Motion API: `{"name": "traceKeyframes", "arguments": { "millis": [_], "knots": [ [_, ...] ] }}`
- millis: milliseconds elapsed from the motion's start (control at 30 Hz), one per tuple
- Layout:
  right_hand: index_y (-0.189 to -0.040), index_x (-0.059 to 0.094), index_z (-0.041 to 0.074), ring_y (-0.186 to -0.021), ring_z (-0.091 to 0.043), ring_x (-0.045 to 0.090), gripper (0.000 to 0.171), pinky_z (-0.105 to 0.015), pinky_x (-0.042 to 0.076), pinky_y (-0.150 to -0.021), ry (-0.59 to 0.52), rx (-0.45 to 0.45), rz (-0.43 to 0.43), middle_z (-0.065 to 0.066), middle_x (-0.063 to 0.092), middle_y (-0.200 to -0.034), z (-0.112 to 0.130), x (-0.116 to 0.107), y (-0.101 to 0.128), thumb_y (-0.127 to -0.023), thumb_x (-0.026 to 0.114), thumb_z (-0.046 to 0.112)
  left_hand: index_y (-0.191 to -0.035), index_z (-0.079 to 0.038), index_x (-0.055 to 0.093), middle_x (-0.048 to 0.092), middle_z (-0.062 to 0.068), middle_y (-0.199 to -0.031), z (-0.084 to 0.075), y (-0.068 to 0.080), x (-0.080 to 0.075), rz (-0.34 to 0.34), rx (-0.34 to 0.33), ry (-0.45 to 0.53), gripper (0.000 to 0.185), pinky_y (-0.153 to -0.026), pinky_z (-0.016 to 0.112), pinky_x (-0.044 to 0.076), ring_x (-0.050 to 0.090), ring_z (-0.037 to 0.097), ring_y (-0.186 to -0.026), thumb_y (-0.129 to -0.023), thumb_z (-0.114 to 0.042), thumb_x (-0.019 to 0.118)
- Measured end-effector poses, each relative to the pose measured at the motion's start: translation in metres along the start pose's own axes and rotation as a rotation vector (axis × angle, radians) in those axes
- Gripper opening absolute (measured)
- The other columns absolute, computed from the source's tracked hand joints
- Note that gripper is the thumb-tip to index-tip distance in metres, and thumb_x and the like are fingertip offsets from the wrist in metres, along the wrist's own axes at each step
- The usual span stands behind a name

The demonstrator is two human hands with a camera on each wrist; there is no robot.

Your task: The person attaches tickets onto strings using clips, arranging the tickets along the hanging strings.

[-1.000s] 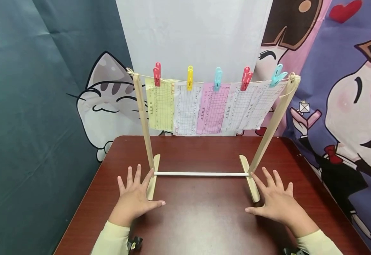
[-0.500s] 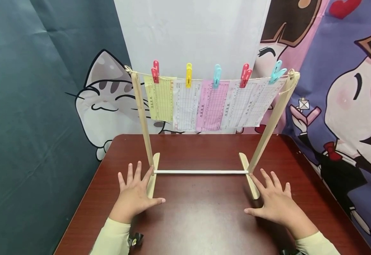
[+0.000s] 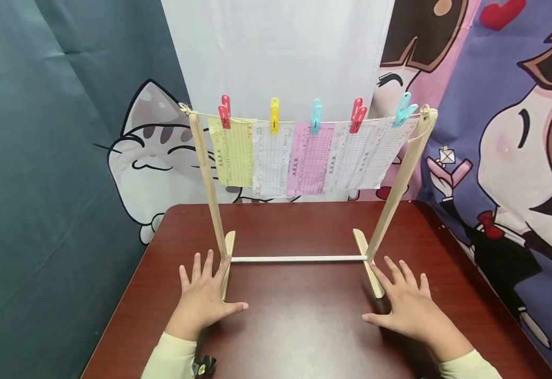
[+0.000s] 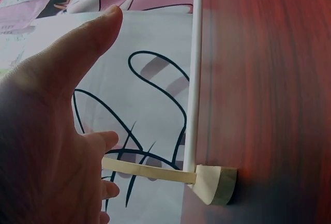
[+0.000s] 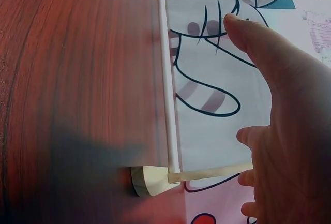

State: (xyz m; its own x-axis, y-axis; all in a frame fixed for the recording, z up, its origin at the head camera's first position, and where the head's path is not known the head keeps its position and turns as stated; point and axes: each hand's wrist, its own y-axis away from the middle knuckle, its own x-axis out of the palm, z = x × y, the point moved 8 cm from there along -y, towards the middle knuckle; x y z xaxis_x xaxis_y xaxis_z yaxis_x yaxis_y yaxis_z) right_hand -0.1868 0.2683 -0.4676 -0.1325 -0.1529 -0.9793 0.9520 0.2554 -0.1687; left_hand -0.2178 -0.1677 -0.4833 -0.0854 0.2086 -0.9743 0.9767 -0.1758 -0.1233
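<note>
A wooden stand (image 3: 400, 184) with a white crossbar (image 3: 299, 259) stands on the table. Along the string between its posts hang several printed paper slips: a yellow slip (image 3: 230, 158), a pink slip (image 3: 310, 160) and white ones. Red, yellow and blue clothespins (image 3: 316, 117) grip them at the top. My left hand (image 3: 201, 305), fingers spread, is over the table beside the stand's left foot (image 3: 228, 247). Likewise spread, my right hand (image 3: 410, 308) is beside the right foot (image 3: 368, 263). Neither holds anything; whether the fingertips touch the stand I cannot tell.
The dark red wooden table (image 3: 295, 316) ends at the back just behind the stand. Behind it hangs a printed cloth (image 3: 281, 52) with a cartoon cat and cartoon figures. A dark device (image 3: 205, 366) is on my left wrist.
The head view has shifted slightly, moving the whole scene a little left. The yellow slip swings a little on the string. Both hands stay spread in about the same place.
</note>
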Motion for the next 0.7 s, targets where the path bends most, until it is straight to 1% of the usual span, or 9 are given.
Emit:
{"name": "traceKeyframes", "arguments": {
  "millis": [200, 267, 367, 433, 500, 567, 600, 633, 700],
  "knots": [
    [-0.154, 0.030, 0.030, -0.139, -0.047, 0.022, 0.116, -0.081, 0.013, -0.096, 0.008, 0.010, -0.003, -0.017, 0.027, -0.154, -0.003, 0.001, 0.003, -0.059, 0.069, 0.084, -0.156, -0.032, 0.022, 0.018, 0.021, -0.159, -0.004, 0.003, 0.003, -0.020, 0.018, 0.005, 0.123, -0.106, 0.074, 0.000, 0.003, 0.048, -0.146, -0.055, -0.089, 0.064],
    [-0.154, 0.030, 0.030, -0.139, -0.047, 0.022, 0.115, -0.081, 0.013, -0.096, 0.014, 0.117, -0.017, -0.018, 0.027, -0.154, -0.015, -0.006, 0.036, -0.059, 0.070, 0.082, -0.156, -0.033, 0.021, 0.018, 0.021, -0.159, -0.024, -0.017, 0.009, -0.012, 0.125, 0.032, 0.122, -0.106, 0.074, -0.001, 0.003, 0.048, -0.146, -0.056, -0.086, 0.066],
    [-0.154, 0.029, 0.031, -0.139, -0.047, 0.022, 0.114, -0.080, 0.014, -0.096, 0.030, 0.278, -0.044, -0.017, 0.027, -0.155, -0.024, -0.016, 0.086, -0.060, 0.071, 0.081, -0.156, -0.035, 0.020, 0.017, 0.021, -0.160, -0.058, -0.047, 0.017, 0.001, 0.288, 0.073, 0.120, -0.106, 0.074, -0.003, 0.003, 0.048, -0.146, -0.058, -0.082, 0.069],
    [-0.154, 0.028, 0.031, -0.138, -0.047, 0.023, 0.114, -0.080, 0.014, -0.096, 0.049, 0.384, -0.065, -0.017, 0.027, -0.154, -0.026, -0.023, 0.122, -0.060, 0.071, 0.080, -0.156, -0.035, 0.020, 0.017, 0.021, -0.159, -0.085, -0.064, 0.024, 0.015, 0.392, 0.102, 0.119, -0.106, 0.074, -0.004, 0.003, 0.048, -0.146, -0.059, -0.081, 0.070],
    [-0.154, 0.028, 0.031, -0.138, -0.047, 0.024, 0.114, -0.079, 0.015, -0.096, 0.074, 0.487, -0.084, -0.017, 0.028, -0.154, -0.026, -0.030, 0.159, -0.061, 0.071, 0.080, -0.156, -0.035, 0.019, 0.017, 0.022, -0.159, -0.115, -0.076, 0.033, 0.040, 0.492, 0.130, 0.118, -0.106, 0.074, -0.003, 0.003, 0.048, -0.146, -0.060, -0.081, 0.070],
    [-0.154, 0.029, 0.029, -0.138, -0.047, 0.024, 0.113, -0.079, 0.016, -0.096, 0.093, 0.591, -0.096, -0.018, 0.028, -0.154, -0.022, -0.037, 0.200, -0.061, 0.071, 0.080, -0.156, -0.034, 0.020, 0.019, 0.022, -0.159, -0.148, -0.082, 0.044, 0.063, 0.588, 0.163, 0.117, -0.106, 0.074, 0.001, 0.006, 0.048, -0.145, -0.061, -0.081, 0.069],
    [-0.154, 0.031, 0.028, -0.138, -0.047, 0.025, 0.113, -0.079, 0.017, -0.096, 0.099, 0.645, -0.097, -0.018, 0.028, -0.154, -0.018, -0.039, 0.221, -0.062, 0.071, 0.079, -0.156, -0.032, 0.023, 0.022, 0.022, -0.157, -0.165, -0.082, 0.050, 0.069, 0.636, 0.186, 0.115, -0.106, 0.074, 0.005, 0.010, 0.048, -0.144, -0.062, -0.081, 0.068],
    [-0.153, 0.031, 0.027, -0.137, -0.048, 0.025, 0.112, -0.078, 0.017, -0.096, 0.100, 0.701, -0.100, -0.018, 0.028, -0.154, -0.012, -0.041, 0.243, -0.062, 0.071, 0.079, -0.155, -0.029, 0.028, 0.029, 0.022, -0.154, -0.182, -0.080, 0.054, 0.064, 0.680, 0.226, 0.111, -0.106, 0.073, 0.012, 0.018, 0.047, -0.142, -0.065, -0.080, 0.068],
    [-0.154, 0.031, 0.025, -0.137, -0.049, 0.025, 0.110, -0.078, 0.019, -0.096, 0.080, 0.828, -0.106, -0.019, 0.028, -0.154, 0.002, -0.038, 0.286, -0.065, 0.072, 0.076, -0.147, -0.020, 0.044, 0.046, 0.018, -0.140, -0.211, -0.073, 0.060, 0.048, 0.741, 0.377, 0.094, -0.102, 0.063, 0.030, 0.039, 0.041, -0.131, -0.072, -0.069, 0.072]
  ]
}}
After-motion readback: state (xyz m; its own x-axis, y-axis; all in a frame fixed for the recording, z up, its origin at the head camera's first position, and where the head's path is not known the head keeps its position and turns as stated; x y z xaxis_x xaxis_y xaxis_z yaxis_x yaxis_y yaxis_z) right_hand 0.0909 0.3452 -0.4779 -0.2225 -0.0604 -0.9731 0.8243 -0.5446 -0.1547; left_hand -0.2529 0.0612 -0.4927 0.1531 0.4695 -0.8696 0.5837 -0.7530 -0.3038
